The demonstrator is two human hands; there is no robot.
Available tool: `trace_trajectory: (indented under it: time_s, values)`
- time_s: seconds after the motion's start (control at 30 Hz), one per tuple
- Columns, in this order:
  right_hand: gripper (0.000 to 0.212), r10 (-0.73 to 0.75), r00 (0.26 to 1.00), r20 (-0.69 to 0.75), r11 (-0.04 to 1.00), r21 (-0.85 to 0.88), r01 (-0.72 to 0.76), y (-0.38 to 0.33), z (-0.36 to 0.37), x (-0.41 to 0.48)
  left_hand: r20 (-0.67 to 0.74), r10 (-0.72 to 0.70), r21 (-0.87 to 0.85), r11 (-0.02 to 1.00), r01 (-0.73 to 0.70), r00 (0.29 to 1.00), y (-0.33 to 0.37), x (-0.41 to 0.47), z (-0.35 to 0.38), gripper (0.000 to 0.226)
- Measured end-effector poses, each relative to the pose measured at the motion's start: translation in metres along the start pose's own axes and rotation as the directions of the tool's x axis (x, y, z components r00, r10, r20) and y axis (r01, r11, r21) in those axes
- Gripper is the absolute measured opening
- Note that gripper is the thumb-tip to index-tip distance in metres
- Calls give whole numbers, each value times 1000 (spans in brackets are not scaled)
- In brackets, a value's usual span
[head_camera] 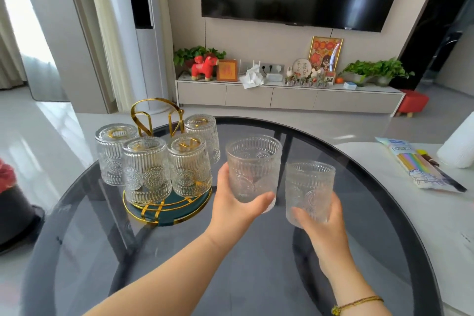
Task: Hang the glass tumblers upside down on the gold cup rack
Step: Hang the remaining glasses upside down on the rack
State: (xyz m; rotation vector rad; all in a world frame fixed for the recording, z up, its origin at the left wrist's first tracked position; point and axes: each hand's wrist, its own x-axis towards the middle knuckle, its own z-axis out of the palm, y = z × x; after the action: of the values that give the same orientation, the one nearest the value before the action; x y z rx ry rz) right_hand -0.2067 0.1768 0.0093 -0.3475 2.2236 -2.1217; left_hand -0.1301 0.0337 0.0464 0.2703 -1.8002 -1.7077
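Observation:
The gold cup rack [154, 115] with a dark green round base stands on the left of the dark glass table [256, 264]. Several embossed glass tumblers [147, 167] hang upside down on its arms. Just right of the rack, my left hand [234, 206] grips an upright tumbler [252, 167], lifted above the table. My right hand [322, 226] holds a second upright tumbler [309, 187] a little lower and to the right. Both held glasses have their mouths facing up.
A white table surface at the right carries a packet of coloured straws [415, 164] and a white roll [459, 146]. A dark round container [15, 210] sits at the far left. Beyond the table are a TV cabinet [289, 96] and a red stool [413, 102].

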Motion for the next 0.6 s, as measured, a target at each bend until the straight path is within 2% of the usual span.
trace_trajectory:
  time_s: [0.07,0.17,0.27,0.3,0.33,0.4,0.43,0.53,0.6]
  values:
    - [78,-61,997,56,998,7,61,-20,4,3,-13,14,-27,1000,-14,1000,19,-4,-15,62]
    - [81,-93,990,104,996,-4,94,-54,18,6,-67,44,-67,997,-49,997,43,-2,-48,46]
    - [57,-91,988,128,996,22,89,-85,38,12,-144,39,-73,996,-50,989,64,6,-88,37]
    - [44,-93,987,130,995,42,88,-95,47,14,-170,35,-67,997,-47,985,70,10,-103,44]
    - [36,-95,986,135,994,62,87,-105,55,16,-197,34,-65,997,-48,980,75,15,-117,62]
    - [34,-104,983,148,990,106,89,-123,72,21,-281,17,-47,998,-31,960,87,23,-146,101]
    - [35,-104,983,153,990,111,88,-132,81,24,-326,19,-26,999,-29,945,93,27,-160,105]
    - [52,-109,983,147,994,46,104,-157,105,36,-398,35,28,999,-25,917,101,38,-204,90]
    - [52,-167,976,137,986,7,168,-175,122,45,-405,37,29,999,-28,913,101,44,-228,81]
